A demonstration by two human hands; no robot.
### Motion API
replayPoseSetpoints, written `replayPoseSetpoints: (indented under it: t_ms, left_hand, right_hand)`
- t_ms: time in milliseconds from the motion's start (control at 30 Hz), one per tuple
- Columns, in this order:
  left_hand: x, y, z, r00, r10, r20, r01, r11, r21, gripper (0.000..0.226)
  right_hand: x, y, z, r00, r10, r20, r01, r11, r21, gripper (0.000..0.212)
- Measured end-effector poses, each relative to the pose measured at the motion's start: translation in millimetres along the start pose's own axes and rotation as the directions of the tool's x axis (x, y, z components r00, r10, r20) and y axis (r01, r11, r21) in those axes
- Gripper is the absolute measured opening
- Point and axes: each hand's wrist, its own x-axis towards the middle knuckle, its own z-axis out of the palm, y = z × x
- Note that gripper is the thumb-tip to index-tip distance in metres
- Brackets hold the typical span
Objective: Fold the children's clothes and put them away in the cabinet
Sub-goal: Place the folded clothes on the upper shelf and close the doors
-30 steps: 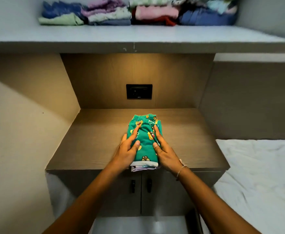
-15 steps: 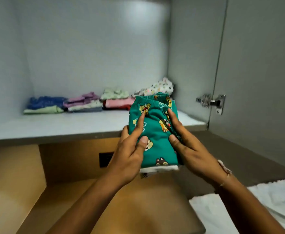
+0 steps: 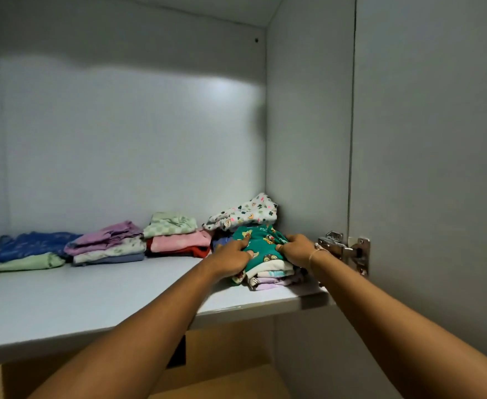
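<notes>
A small stack of folded children's clothes, topped by a green cartoon-print piece [image 3: 261, 247], rests on the grey cabinet shelf [image 3: 98, 295] near its right front corner. My left hand [image 3: 232, 256] grips the stack's left side. On the stack's right side, my right hand [image 3: 297, 250] holds it with curled fingers. White and lilac folded layers [image 3: 268, 279] show under the green piece.
Folded piles line the shelf's back: blue and green [image 3: 26, 251], lilac [image 3: 107, 244], pink and red [image 3: 179, 240], white patterned [image 3: 242, 214]. The cabinet's right wall and a metal hinge [image 3: 344, 250] on the open door stand close to my right wrist.
Both hands lifted the green-topped stack from the lower wooden counter up to the cabinet shelf and set it down at the right, in front of the patterned pile.
</notes>
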Motion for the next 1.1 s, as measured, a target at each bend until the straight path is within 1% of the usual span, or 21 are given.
replayPoseSetpoints:
  t_ms: [33,67,100,133,167,200,233,267,300,333,367,400,500,567,667,867,1100]
  left_hand:
    - [0,-1,-1,1.000,-0.010,0.008,0.009,0.994,0.105,0.053]
    - [-3,-5,-4,1.000,-0.024,-0.008,0.025,0.979,0.203,0.054]
    - [-8,-8,-8,0.998,-0.035,-0.052,0.049,0.958,0.283,0.056]
    - [-13,-12,-14,0.993,-0.036,-0.112,0.072,0.938,0.340,0.058]
    - [-18,-19,-22,0.986,-0.017,-0.166,0.081,0.919,0.387,0.059]
    - [-24,-25,-29,0.980,0.008,-0.199,0.080,0.900,0.429,0.060]
    - [-32,-32,-37,0.978,0.022,-0.208,0.081,0.876,0.475,0.059]
    - [-39,-40,-42,0.979,0.029,-0.204,0.084,0.846,0.526,0.057]
    - [-47,-48,-48,0.981,0.027,-0.194,0.091,0.816,0.571,0.056]
    - [-53,-57,-51,0.985,0.011,-0.170,0.095,0.792,0.603,0.057]
    - [-58,-65,-53,0.990,-0.008,-0.139,0.094,0.778,0.621,0.060]
    - [-61,-74,-53,0.993,-0.040,-0.108,0.098,0.779,0.619,0.063]
    - [-64,-89,-50,0.981,-0.185,-0.062,0.191,0.846,0.498,0.067]
    - [-63,-88,-50,0.973,-0.230,-0.027,0.213,0.844,0.492,0.067]
    - [-63,-84,-49,0.970,-0.245,0.000,0.210,0.834,0.510,0.066]
    - [-58,-90,-49,0.969,-0.247,0.007,0.207,0.826,0.524,0.066]
    - [-52,-96,-48,0.968,-0.252,-0.002,0.216,0.827,0.520,0.067]
  right_hand:
    - [-5,-4,0,0.997,-0.003,-0.082,-0.007,0.992,-0.126,0.044]
    - [-13,-8,-1,0.985,-0.036,-0.168,-0.003,0.974,-0.227,0.045]
    - [-20,-12,-2,0.965,-0.094,-0.246,0.019,0.957,-0.290,0.046]
    - [-26,-16,-1,0.932,-0.183,-0.313,0.077,0.943,-0.323,0.046]
    - [-32,-21,0,0.894,-0.284,-0.346,0.165,0.927,-0.336,0.046]
    - [-38,-26,0,0.865,-0.377,-0.330,0.265,0.904,-0.336,0.048]
    - [-41,-30,3,0.856,-0.450,-0.253,0.357,0.870,-0.342,0.049]
    - [-42,-34,7,0.858,-0.497,-0.133,0.424,0.829,-0.365,0.051]
    - [-40,-36,14,0.868,-0.496,0.002,0.456,0.795,-0.400,0.051]
    - [-37,-35,22,0.881,-0.459,0.113,0.458,0.769,-0.446,0.051]
    - [-33,-33,28,0.895,-0.410,0.175,0.441,0.756,-0.484,0.050]
    - [-28,-30,32,0.909,-0.367,0.198,0.415,0.755,-0.507,0.050]
    - [-13,-23,35,0.936,-0.279,0.214,0.351,0.765,-0.540,0.051]
    - [-4,-22,33,0.946,-0.231,0.228,0.321,0.763,-0.560,0.052]
    - [5,-18,32,0.960,-0.196,0.199,0.277,0.767,-0.579,0.053]
    - [9,-16,33,0.965,-0.192,0.177,0.260,0.778,-0.572,0.052]
    - [4,-22,33,0.966,-0.175,0.191,0.257,0.742,-0.619,0.051]
